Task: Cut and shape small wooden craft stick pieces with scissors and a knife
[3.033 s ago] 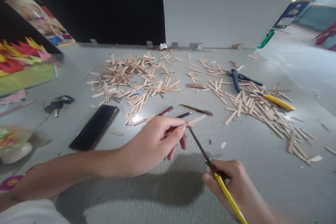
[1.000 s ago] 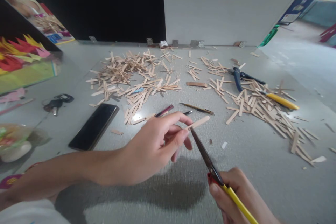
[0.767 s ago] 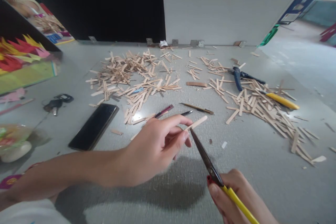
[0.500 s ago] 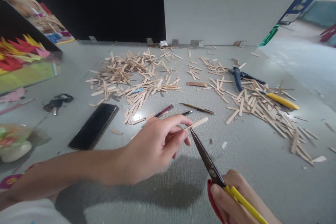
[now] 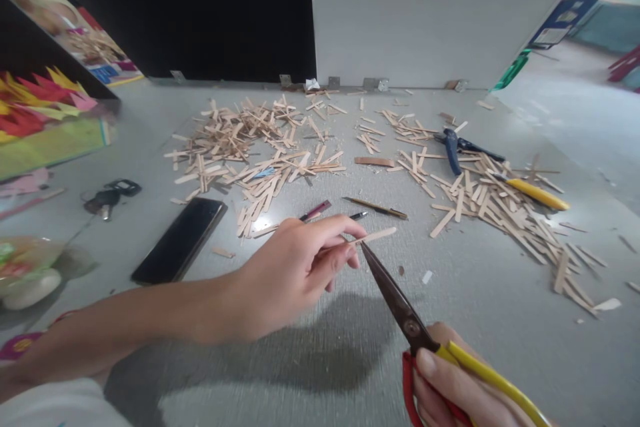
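Note:
Between thumb and fingers, my left hand [image 5: 300, 273] pinches a thin wooden craft stick [image 5: 381, 235], whose rounded end points right. My right hand [image 5: 455, 380] grips scissors [image 5: 395, 293] with one red and one yellow handle. Their dark blade tips touch or nearly touch the underside of the stick, close to my left fingertips; the exact contact is too small to tell. Beyond my left hand lie a dark red pen-like tool [image 5: 316, 211] and a slim brownish craft knife [image 5: 376, 207].
Heaps of cut wooden sticks [image 5: 235, 130] spread across the grey table, with more sticks [image 5: 505, 207] on the right under a blue-handled cutter [image 5: 453, 150] and a yellow knife [image 5: 537, 193]. A phone [image 5: 180, 240] and keys [image 5: 107, 199] lie left. An upright panel [image 5: 425, 13] stands behind.
The scissor handles have spread wider apart, and my right hand has shifted slightly right. The stick has tilted a little, seen more edge-on now, still in my left hand.

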`<state>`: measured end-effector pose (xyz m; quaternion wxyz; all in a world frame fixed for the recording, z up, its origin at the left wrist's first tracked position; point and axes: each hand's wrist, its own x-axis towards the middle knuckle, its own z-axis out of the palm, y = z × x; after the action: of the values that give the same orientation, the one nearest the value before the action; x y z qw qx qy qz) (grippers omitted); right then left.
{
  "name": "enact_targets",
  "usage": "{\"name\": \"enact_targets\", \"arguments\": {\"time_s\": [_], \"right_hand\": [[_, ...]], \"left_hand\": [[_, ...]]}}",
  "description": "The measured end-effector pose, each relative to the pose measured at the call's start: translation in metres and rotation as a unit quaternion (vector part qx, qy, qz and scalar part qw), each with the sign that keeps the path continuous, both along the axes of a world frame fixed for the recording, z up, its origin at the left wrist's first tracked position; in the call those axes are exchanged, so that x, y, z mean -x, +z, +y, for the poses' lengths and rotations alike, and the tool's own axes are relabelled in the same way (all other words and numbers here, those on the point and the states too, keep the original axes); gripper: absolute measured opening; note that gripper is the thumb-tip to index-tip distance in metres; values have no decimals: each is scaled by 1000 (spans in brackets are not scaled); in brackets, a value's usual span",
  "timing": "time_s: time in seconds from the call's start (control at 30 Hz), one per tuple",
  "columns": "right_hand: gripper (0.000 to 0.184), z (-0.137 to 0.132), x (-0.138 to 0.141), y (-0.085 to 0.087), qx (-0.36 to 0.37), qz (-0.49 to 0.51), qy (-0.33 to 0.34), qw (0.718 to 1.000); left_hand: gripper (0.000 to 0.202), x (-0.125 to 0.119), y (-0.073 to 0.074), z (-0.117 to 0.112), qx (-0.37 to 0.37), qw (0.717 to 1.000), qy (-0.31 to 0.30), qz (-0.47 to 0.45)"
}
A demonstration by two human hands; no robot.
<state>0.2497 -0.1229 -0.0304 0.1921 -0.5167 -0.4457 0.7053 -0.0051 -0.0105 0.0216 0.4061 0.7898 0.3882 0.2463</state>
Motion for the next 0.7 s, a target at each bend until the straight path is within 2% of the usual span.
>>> {"name": "enact_targets", "arguments": {"time_s": [0.1,0.17,0.23,0.3,0.4,0.5,0.57,0.7], "right_hand": [[71,7,8,7,-105,-50,36,993],[68,11,12,8,-169,-104,60,978],[62,13,14,6,-215,-168,55,960],[54,12,14,0,-267,-221,34,938],[48,9,11,-12,-373,-265,14,889],[45,9,9,-20,-450,-280,7,848],[46,12,9,-21,-451,-279,8,848],[49,18,9,-19,-408,-252,29,877]], "left_hand": [[22,2,3,-1,37,999,-9,-10],[20,3,7,-1,94,995,-17,-16],[18,4,10,-1,161,987,-18,-22],[18,6,13,1,216,976,-18,-31],[21,7,16,4,285,957,-37,-46],[23,8,17,7,322,944,-54,-56],[21,8,18,7,308,948,-48,-63],[20,5,17,7,267,961,-31,-62]]}}
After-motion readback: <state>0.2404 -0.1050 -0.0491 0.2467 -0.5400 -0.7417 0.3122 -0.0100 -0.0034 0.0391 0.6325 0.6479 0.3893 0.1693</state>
